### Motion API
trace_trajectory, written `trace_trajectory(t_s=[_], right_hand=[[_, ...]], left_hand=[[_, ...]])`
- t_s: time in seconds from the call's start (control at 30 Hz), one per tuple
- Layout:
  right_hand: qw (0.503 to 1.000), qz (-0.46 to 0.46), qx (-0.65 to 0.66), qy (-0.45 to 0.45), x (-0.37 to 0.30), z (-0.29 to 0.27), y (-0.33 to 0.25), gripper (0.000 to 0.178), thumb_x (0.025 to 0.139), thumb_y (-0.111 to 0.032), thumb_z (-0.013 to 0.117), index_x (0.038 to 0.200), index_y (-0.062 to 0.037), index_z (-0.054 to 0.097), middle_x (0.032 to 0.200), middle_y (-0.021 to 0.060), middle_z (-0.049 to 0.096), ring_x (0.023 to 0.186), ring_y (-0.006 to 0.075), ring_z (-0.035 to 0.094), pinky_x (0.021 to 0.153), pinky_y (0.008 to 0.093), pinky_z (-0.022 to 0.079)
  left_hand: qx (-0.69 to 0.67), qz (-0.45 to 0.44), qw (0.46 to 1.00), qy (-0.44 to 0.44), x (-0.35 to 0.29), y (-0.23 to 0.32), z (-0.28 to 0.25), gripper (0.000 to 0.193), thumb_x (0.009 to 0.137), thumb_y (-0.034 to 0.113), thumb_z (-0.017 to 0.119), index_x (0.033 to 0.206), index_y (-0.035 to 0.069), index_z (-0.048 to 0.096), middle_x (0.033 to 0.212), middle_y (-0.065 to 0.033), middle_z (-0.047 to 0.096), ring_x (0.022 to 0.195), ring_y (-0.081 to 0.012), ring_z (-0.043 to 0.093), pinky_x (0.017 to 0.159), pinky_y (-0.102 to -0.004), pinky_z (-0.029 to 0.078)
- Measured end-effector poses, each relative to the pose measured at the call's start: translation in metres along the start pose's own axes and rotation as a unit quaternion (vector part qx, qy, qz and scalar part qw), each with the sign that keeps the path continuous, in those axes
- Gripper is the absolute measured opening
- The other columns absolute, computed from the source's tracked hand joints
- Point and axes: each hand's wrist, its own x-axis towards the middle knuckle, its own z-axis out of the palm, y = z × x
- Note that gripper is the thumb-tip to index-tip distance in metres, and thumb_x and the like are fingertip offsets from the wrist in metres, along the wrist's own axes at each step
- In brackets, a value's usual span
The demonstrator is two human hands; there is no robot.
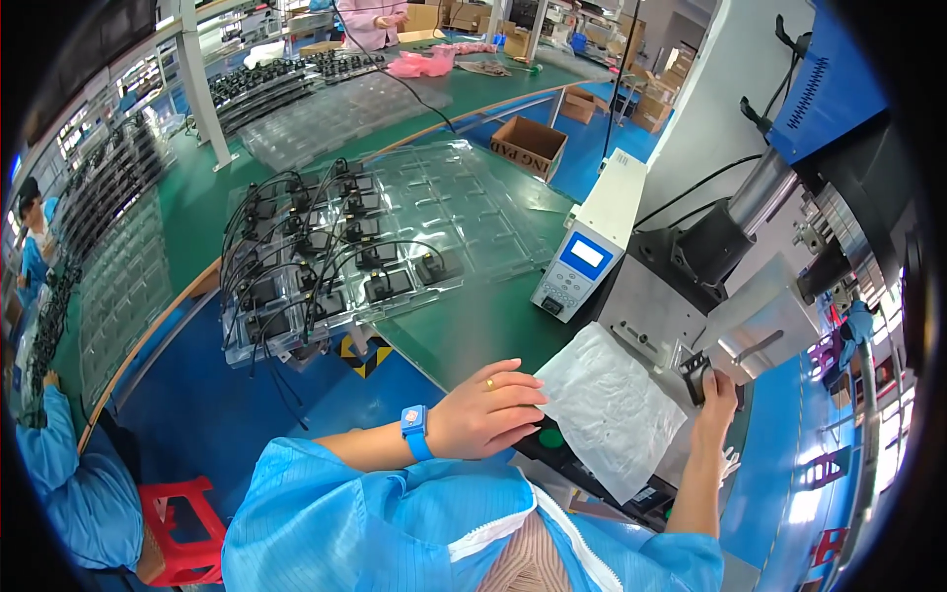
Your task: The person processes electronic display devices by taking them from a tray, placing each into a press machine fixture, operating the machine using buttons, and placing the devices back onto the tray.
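My right hand grips a small black plastic part at the front of the press machine. The part's lower side is hidden by my fingers. A crumpled white sheet lies between my hands on the machine's base. My left hand is beside the sheet's left edge, its fingers stretched out with nothing in them. Whether its fingertips touch the sheet I cannot tell. A green button shows just past those fingertips, partly covered by the sheet.
A white control box with a lit screen stands behind the sheet. The blue-headed press rises at the right. Clear trays on the green bench hold several black cabled parts. A person in blue sits at far left, near a red stool.
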Motion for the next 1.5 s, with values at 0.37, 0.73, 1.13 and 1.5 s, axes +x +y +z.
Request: trace_trajectory(t_s=[0.37, 0.73, 1.13, 1.5], right_hand=[[0.808, -0.416, -0.086, -0.408, -0.152, 0.056, -0.141, 0.018, 0.074, -0.006, 0.064, 0.092, -0.0051, 0.062, 0.087, 0.0074, 0.059, 0.069, 0.0230, 0.055, 0.062, 0.0346, 0.049], [0.953, -0.224, 0.126, -0.158, -0.120, 0.074, -0.109, 0.022, 0.074, 0.008, 0.065, 0.095, 0.0008, 0.067, 0.093, 0.0100, 0.063, 0.066, 0.0157, 0.056, 0.059, 0.0226, 0.045], [0.940, -0.238, 0.014, -0.245, -0.155, 0.082, -0.081, 0.011, 0.073, 0.008, 0.063, 0.082, 0.0025, 0.064, 0.073, 0.0070, 0.061, 0.060, 0.0129, 0.051, 0.051, 0.0229, 0.039], [0.964, -0.143, 0.042, -0.221, -0.155, 0.084, -0.063, 0.014, 0.070, 0.009, 0.061, 0.081, 0.0002, 0.063, 0.069, 0.0050, 0.058, 0.056, 0.0115, 0.050, 0.049, 0.0202, 0.040]], left_hand=[[-0.065, 0.100, 0.988, -0.093, 0.066, 0.071, -0.029, 0.048, 0.077, 0.025, 0.073, 0.117, 0.004, 0.058, 0.115, -0.0113, 0.061, 0.103, -0.0244, 0.060, 0.098, -0.0456, 0.042], [-0.549, -0.454, 0.680, -0.175, 0.034, 0.053, -0.022, 0.060, 0.069, 0.020, 0.082, 0.119, -0.001, 0.056, 0.116, -0.0163, 0.061, 0.096, -0.0221, 0.062, 0.090, -0.0349, 0.048], [-0.451, -0.410, 0.791, -0.063, 0.011, 0.051, 0.006, 0.065, 0.060, 0.020, 0.087, 0.113, -0.002, 0.058, 0.117, -0.0170, 0.060, 0.096, -0.0220, 0.060, 0.089, -0.0330, 0.047], [-0.468, -0.407, 0.784, -0.027, 0.010, 0.044, 0.006, 0.077, 0.047, 0.025, 0.094, 0.109, 0.000, 0.056, 0.105, -0.0115, 0.060, 0.089, -0.0205, 0.057, 0.082, -0.0308, 0.046]])
